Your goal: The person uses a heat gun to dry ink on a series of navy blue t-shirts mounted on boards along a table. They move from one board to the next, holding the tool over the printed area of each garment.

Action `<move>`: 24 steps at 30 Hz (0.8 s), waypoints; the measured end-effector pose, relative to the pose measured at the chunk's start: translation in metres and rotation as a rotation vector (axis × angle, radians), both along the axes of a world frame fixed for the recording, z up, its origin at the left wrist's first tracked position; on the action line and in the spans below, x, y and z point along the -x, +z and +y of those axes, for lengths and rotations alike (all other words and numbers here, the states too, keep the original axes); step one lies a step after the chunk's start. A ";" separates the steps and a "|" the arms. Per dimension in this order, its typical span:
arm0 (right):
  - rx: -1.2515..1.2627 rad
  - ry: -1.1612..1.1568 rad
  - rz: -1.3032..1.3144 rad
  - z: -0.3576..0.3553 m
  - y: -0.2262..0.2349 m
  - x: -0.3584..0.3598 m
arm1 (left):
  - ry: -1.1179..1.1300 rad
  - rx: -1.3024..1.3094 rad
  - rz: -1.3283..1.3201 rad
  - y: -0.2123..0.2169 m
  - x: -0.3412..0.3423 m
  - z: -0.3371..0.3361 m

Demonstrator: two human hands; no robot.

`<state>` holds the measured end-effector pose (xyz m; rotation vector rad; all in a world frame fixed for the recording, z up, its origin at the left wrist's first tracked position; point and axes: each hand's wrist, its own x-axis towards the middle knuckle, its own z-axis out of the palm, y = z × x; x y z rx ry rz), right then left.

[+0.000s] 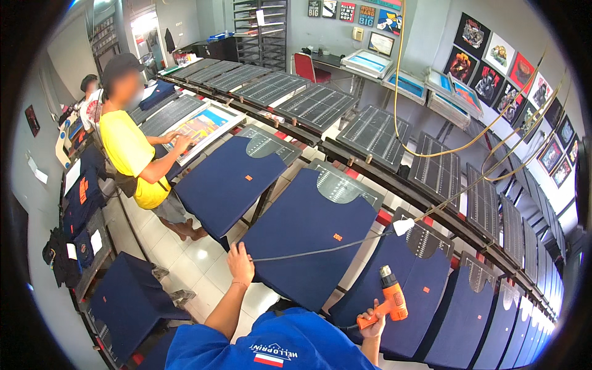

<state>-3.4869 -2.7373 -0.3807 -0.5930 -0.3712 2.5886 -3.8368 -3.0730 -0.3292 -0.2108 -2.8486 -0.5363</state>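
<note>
My right hand (374, 322) is wrapped round the handle of an orange heat gun (392, 301), its metal nozzle tilted up and away from me. The gun is over a navy shirt (404, 271) stretched on a board. My left hand (240, 264) is closed at the near left corner of another navy shirt (308, 240). A dark cord (320, 250) runs from a white power socket (404, 226) across that shirt into my left hand. Small orange prints mark the shirts.
A co-worker in a yellow shirt (126, 142) leans over a framed printing screen (203, 126) at the left. Rows of dark boards (375, 135) stretch away to the right. Yellowish cables (398, 80) hang from above. A navy-covered stand (126, 302) is at lower left.
</note>
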 end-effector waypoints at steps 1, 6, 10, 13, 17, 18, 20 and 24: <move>-0.015 -0.003 0.011 0.001 -0.001 0.001 | -0.024 0.019 0.034 -0.010 0.002 0.003; -0.027 0.032 0.105 0.001 -0.004 0.002 | -0.044 0.021 0.062 -0.020 -0.003 0.021; -0.026 0.043 0.123 0.007 -0.007 -0.001 | -0.229 -0.002 0.112 0.007 -0.014 0.056; -0.021 0.060 0.105 0.007 -0.005 0.001 | -0.344 -0.038 0.143 -0.003 -0.027 0.072; -0.041 0.058 0.085 0.004 0.004 0.006 | -0.328 -0.041 0.131 -0.026 -0.032 0.080; -0.049 0.058 0.078 0.005 0.005 0.004 | -0.315 -0.042 0.111 -0.027 -0.033 0.082; -0.051 0.062 0.115 0.008 -0.004 0.005 | -0.323 -0.044 0.123 -0.026 -0.028 0.083; -0.041 0.069 0.097 0.007 0.002 0.006 | -0.324 -0.044 0.116 -0.026 -0.030 0.082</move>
